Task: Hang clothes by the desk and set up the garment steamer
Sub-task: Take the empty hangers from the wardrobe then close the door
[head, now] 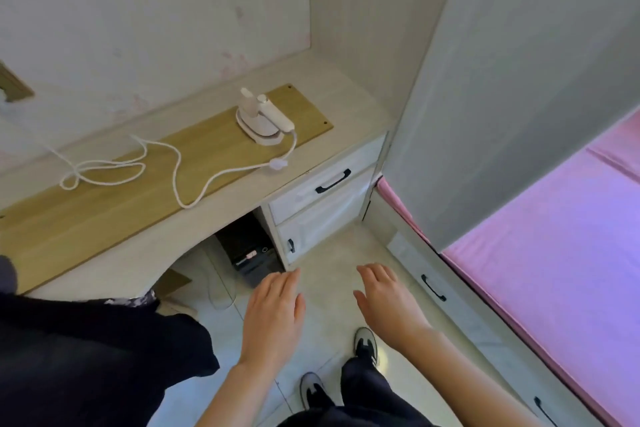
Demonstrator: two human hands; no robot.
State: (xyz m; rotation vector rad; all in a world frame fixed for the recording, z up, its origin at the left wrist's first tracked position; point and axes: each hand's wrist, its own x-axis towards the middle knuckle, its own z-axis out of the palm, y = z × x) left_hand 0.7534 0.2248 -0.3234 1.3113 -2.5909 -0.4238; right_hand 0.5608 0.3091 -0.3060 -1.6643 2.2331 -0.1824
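Observation:
A small white garment steamer (264, 118) stands on the desk (104, 204), on its wooden inlay near the right end. Its white cord (180, 170) loops leftward across the desk top. Dark clothing (86, 350) hangs or drapes at the lower left, in front of the desk edge. My left hand (273, 312) and my right hand (388, 302) are held out palm down over the floor, fingers apart, holding nothing. Both hands are well below and in front of the steamer.
White drawers with black handles (332, 180) sit under the desk's right end. A black computer case (249, 253) stands under the desk. A bed with a pink sheet (554, 253) lies to the right, with drawers in its base. My shoes (365, 343) are on the tiled floor.

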